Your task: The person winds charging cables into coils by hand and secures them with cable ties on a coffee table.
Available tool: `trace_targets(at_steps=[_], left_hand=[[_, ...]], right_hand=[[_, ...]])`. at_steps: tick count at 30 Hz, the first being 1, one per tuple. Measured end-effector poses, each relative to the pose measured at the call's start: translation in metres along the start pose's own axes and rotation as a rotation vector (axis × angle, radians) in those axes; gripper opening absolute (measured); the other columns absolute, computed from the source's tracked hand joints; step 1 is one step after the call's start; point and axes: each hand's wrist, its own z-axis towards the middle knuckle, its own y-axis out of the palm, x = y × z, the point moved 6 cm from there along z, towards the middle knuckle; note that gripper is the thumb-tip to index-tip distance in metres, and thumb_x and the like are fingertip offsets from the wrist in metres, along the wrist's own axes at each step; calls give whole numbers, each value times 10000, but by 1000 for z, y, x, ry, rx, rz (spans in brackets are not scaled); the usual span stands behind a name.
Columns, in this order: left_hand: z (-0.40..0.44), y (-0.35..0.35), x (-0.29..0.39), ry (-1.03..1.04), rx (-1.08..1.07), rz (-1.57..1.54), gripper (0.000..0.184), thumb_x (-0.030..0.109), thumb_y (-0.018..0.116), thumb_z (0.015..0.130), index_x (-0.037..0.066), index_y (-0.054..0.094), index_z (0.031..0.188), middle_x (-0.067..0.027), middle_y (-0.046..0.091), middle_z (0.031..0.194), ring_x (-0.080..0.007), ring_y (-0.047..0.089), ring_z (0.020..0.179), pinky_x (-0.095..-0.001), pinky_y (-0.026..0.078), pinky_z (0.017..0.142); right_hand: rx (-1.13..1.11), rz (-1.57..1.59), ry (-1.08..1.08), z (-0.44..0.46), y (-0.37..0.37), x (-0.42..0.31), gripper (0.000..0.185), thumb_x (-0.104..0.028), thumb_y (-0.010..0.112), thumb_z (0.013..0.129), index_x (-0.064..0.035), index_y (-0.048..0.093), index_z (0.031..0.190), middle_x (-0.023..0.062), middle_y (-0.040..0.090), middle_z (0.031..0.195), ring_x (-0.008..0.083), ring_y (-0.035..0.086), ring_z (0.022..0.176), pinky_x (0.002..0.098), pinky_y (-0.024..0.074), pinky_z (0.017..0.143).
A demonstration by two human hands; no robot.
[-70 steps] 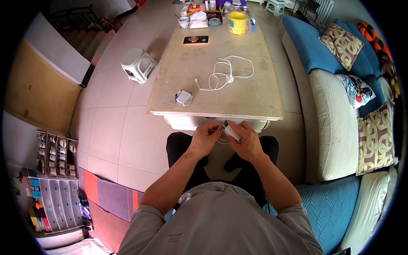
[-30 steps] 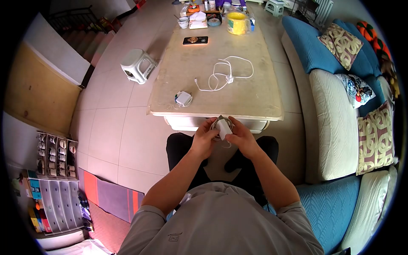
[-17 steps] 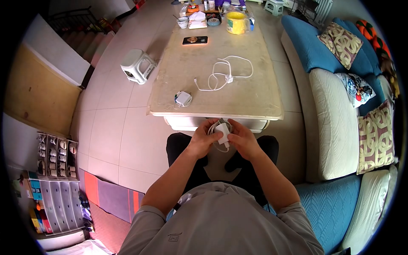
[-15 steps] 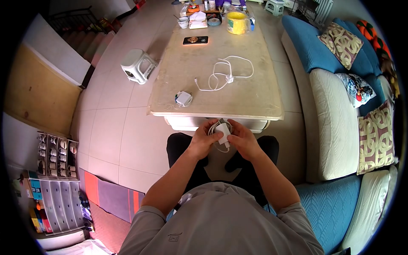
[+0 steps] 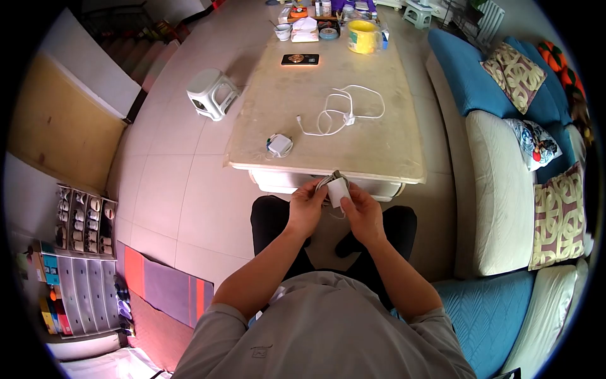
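Note:
A white charger (image 5: pixel 339 191) with a pale coiled cable is held between both hands, just in front of the table's near edge. My left hand (image 5: pixel 307 201) is closed on the cable coil at its left side. My right hand (image 5: pixel 362 210) grips the charger block from the right, thumb on its face. A short loop of cable hangs below the block. On the table (image 5: pixel 259 95), a second white charger (image 5: pixel 279 145) with its cable wound round it lies near the left corner. A loose white cable with a plug (image 5: pixel 350 119) lies right of it.
Farther up the table are a phone (image 5: pixel 300 59), a tissue pack (image 5: pixel 305 30), a bowl (image 5: pixel 283 33) and a yellow roll (image 5: pixel 363 38). A white stool (image 5: pixel 211 91) stands left of the table, a blue sofa (image 5: pixel 464 76) to the right.
The head view has shifted and tilted slightly. The charger block has turned a little in my hands, and my right thumb sits differently on it. Things on the table have not moved.

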Motion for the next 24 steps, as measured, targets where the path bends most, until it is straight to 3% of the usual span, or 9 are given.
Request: trace_targets(at_steps=[4, 7, 10, 13, 16, 19, 22, 24], left_hand=[[6, -1, 7, 142, 3, 161, 221, 99, 526, 933, -17, 622, 1096, -51, 673, 858, -101, 620, 764, -234, 489, 700], [8, -7, 15, 162, 85, 514, 235, 111, 539, 921, -18, 616, 1102, -78, 681, 810, -119, 640, 724, -243, 498, 678], [-3, 5, 31, 84, 71, 497, 242, 102, 528, 927, -39, 611, 1105, -55, 679, 827, -100, 626, 715, -240, 501, 689], [-5, 4, 32, 178, 90, 595, 247, 99, 539, 914, -42, 609, 1104, -59, 679, 791, -100, 630, 684, -242, 502, 683], [-6, 5, 27, 82, 11, 591, 242, 87, 541, 909, -40, 613, 1101, -56, 673, 808, -110, 624, 684, -242, 502, 669], [6, -7, 7, -34, -50, 327, 254, 91, 526, 919, -32, 599, 1128, -53, 657, 862, -117, 606, 707, -255, 500, 661], [12, -12, -8, -217, -87, 74, 274, 113, 508, 934, -19, 582, 1162, -48, 629, 906, -120, 587, 774, -272, 495, 694], [9, -8, -10, -290, -81, 17, 294, 148, 477, 952, -12, 574, 1178, -50, 618, 924, -125, 578, 797, -284, 488, 720]], right_hand=[[59, -285, -99, -3, 0, -23, 260, -163, 593, 895, 54, 566, 1036, 142, 667, 925, 194, 643, 793, 304, 500, 702], [25, -447, -59, -7, -3, -34, 257, -159, 597, 881, 37, 574, 1046, 187, 655, 842, 234, 652, 732, 320, 503, 652], [3, -485, -42, -6, -5, -36, 267, -157, 606, 861, 34, 577, 1046, 195, 639, 761, 259, 646, 667, 327, 503, 621], [-12, -544, -43, -3, -8, -38, 250, -168, 613, 843, 23, 583, 1002, 212, 642, 740, 329, 654, 679, 372, 519, 640], [10, -561, -16, -2, -11, -43, 269, -136, 618, 833, 29, 599, 1044, 178, 644, 732, 234, 640, 642, 323, 500, 613], [-21, -517, -75, -2, -11, -41, 288, -124, 614, 828, 15, 603, 1080, 171, 650, 749, 215, 640, 646, 317, 500, 618], [-56, -519, -142, -1, -7, -45, 290, -131, 622, 807, -14, 613, 1073, 202, 655, 799, 331, 661, 714, 366, 528, 653], [-59, -528, -179, 0, -8, -44, 289, -122, 623, 802, -19, 615, 1072, 200, 656, 824, 335, 660, 719, 368, 529, 657]])
